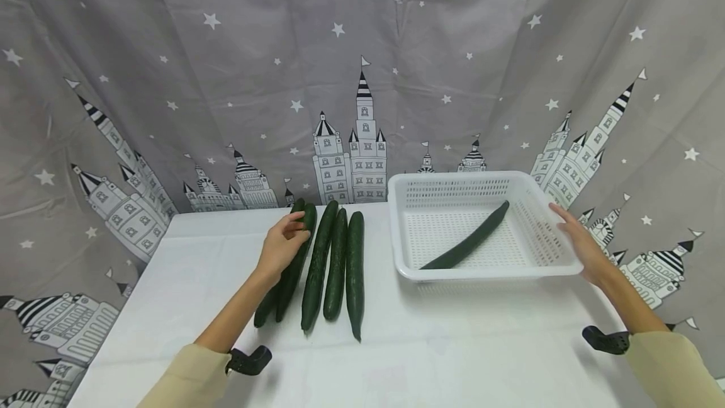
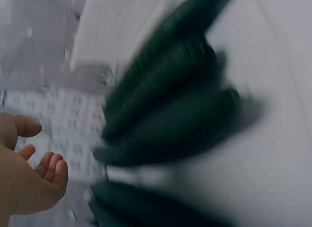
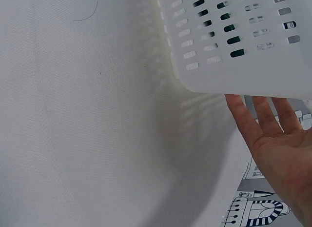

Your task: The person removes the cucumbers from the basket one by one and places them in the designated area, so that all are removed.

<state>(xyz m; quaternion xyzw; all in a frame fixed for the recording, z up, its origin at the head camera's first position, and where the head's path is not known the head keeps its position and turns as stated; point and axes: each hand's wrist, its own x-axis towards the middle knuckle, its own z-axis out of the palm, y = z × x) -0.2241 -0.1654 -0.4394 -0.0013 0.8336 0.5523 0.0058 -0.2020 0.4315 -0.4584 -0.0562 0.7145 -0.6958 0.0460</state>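
My left hand (image 1: 283, 244) is over the two leftmost cucumbers (image 1: 291, 282), its fingers loosely bent and nothing held between them. In the left wrist view, the hand (image 2: 36, 168) shows thumb and fingers apart, beside the blurred ends of several cucumbers (image 2: 165, 129). At the right, my right hand (image 1: 583, 244) has its fingers against the right rim of a white plastic basket (image 1: 481, 274). From the right wrist, the fingers (image 3: 243, 122) look nearly straight, with their tips hidden behind the basket's edge. One dark green cucumber (image 1: 470, 241) lies diagonally inside the basket.
Three more cucumbers lie side by side right of the left hand, the last one (image 1: 355, 269) nearest the basket. A white cloth (image 1: 430, 351) covers the table. Behind its far edge hangs a grey curtain (image 1: 255, 49) printed with castles and stars.
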